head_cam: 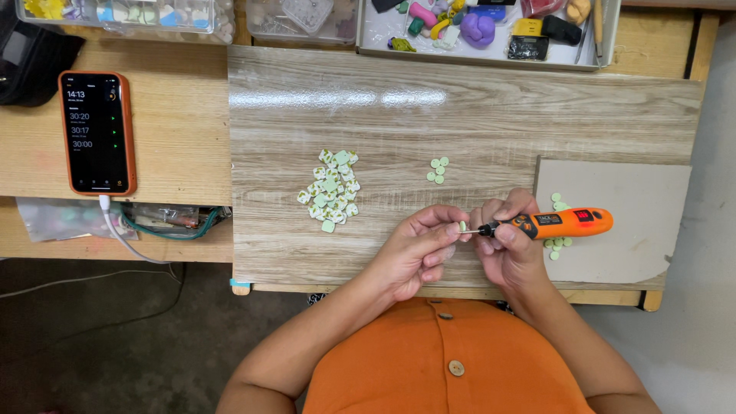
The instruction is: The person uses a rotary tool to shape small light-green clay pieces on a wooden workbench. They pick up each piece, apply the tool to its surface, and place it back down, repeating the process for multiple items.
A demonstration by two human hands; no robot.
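Note:
My left hand [420, 247] pinches a small pale green clay disc [462, 226] between thumb and fingers. My right hand [507, 244] grips an orange and black pen-shaped rotary tool [563, 223], whose thin tip touches the disc. A heap of several green and white square clay pieces [331, 192] lies to the left on the wood-grain board [399, 115]. A few green discs [438, 170] sit above my hands. More green discs [557, 244] lie on the grey mat [629, 230], partly hidden by the tool and my right hand.
An orange-cased phone [96, 132] with a lit dark screen lies at the left, its white cable [123, 239] hanging off the desk edge. A tray [368, 38] of coloured clay lumps and tools stands at the back. Clear boxes [123, 15] are at the back left.

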